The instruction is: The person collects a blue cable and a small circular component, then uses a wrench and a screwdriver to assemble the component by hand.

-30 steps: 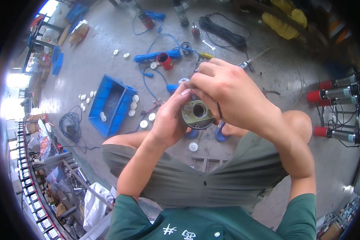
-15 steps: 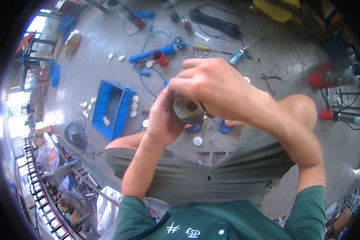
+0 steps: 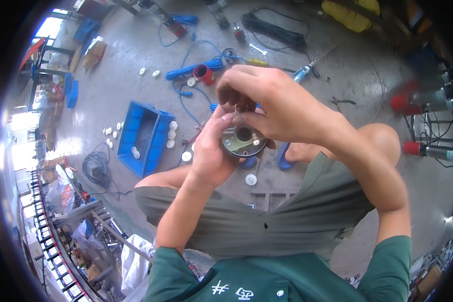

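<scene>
Between my knees, my left hand (image 3: 212, 146) is wrapped round the left side of a round metal part (image 3: 236, 146). The part has a dark rim, a hole in its middle and small screw-like spots on its face, which is turned up toward me. Over its far edge my right hand (image 3: 256, 95) is bent, thumb and fingertips drawn together close to the left thumb. Whatever those fingertips hold is too small and hidden to name. A white disc (image 3: 251, 179) lies on the floor just below the part.
To the left stands a blue crate (image 3: 156, 146) with white discs around and inside it. Ahead lie a red cup-like cylinder (image 3: 203, 74), blue cable (image 3: 194, 69), a blue-handled tool (image 3: 302, 73), pliers (image 3: 343, 101) and a wrench (image 3: 258, 49). Red-and-black cylinders (image 3: 428, 149) are at the right.
My right hand has lifted off the part's right side and its fingers have curled in above the far edge. More of the metal face and its hole now shows.
</scene>
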`<state>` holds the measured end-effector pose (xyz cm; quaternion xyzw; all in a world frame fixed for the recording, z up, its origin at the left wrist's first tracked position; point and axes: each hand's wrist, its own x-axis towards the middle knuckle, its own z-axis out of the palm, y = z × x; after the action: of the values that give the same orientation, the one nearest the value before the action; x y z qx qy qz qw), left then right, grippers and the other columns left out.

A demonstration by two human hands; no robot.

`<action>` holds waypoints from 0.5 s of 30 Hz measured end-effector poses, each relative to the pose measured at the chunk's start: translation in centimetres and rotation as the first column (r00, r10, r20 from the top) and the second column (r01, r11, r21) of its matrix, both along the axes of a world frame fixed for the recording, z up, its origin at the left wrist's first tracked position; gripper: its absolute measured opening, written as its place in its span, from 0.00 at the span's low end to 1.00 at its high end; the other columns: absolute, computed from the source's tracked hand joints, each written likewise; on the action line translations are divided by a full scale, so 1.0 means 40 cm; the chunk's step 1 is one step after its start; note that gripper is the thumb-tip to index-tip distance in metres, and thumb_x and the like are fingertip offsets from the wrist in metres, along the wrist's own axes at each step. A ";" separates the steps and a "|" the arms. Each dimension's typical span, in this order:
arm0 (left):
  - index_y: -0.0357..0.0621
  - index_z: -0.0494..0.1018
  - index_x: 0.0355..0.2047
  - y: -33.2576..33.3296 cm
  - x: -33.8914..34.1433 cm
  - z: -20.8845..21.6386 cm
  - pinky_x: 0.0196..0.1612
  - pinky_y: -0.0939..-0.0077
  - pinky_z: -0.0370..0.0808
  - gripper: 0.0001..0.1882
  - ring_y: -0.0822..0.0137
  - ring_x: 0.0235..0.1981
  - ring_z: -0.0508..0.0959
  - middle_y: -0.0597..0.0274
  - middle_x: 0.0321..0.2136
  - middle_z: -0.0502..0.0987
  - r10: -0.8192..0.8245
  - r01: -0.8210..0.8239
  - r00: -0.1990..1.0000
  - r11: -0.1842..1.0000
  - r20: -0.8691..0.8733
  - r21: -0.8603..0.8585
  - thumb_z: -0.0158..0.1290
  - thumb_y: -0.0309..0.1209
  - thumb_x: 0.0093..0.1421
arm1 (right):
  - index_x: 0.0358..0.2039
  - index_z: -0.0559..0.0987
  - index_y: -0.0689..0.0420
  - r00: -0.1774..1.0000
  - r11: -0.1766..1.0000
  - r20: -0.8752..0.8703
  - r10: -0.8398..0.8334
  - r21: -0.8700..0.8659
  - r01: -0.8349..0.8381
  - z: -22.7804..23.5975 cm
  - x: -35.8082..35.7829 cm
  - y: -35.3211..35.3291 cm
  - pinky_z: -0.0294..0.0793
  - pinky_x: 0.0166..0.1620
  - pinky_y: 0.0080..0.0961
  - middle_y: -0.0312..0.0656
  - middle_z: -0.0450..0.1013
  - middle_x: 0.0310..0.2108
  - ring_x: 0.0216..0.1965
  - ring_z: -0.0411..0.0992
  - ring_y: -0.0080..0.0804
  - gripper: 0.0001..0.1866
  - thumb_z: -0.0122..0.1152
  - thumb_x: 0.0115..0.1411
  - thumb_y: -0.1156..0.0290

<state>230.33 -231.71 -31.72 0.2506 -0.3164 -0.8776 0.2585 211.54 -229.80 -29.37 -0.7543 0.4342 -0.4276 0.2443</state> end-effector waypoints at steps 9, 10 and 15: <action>0.40 0.61 0.52 -0.046 0.015 0.016 0.54 0.61 0.78 0.14 0.55 0.51 0.78 0.43 0.49 0.74 0.344 -0.351 0.936 0.929 -0.077 -0.121 0.37 0.29 0.68 | 0.31 0.84 0.56 0.967 0.970 -0.088 -0.239 -0.072 0.234 0.025 0.041 0.080 0.72 0.28 0.35 0.41 0.72 0.25 0.26 0.72 0.40 0.10 0.75 0.47 0.72; 0.40 0.61 0.52 -0.043 0.017 0.022 0.54 0.61 0.78 0.14 0.55 0.51 0.78 0.43 0.49 0.74 0.361 -0.371 0.927 0.920 -0.098 -0.123 0.37 0.29 0.68 | 0.33 0.84 0.56 0.970 0.972 -0.078 -0.232 -0.040 0.230 0.021 0.058 0.085 0.71 0.28 0.34 0.42 0.72 0.26 0.26 0.72 0.40 0.11 0.75 0.48 0.72; 0.38 0.58 0.53 -0.039 0.030 0.014 0.53 0.58 0.79 0.15 0.51 0.50 0.78 0.40 0.54 0.69 0.366 -0.382 0.924 0.875 -0.112 -0.295 0.35 0.27 0.68 | 0.36 0.86 0.59 0.982 0.958 0.076 -0.175 0.244 0.152 0.012 0.082 0.071 0.69 0.27 0.29 0.38 0.71 0.24 0.24 0.70 0.28 0.11 0.74 0.51 0.74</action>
<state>231.54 -233.26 -31.17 0.2399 -0.3896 -0.7562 0.4678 214.82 -226.97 -28.89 -0.6596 0.5307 -0.4275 0.3169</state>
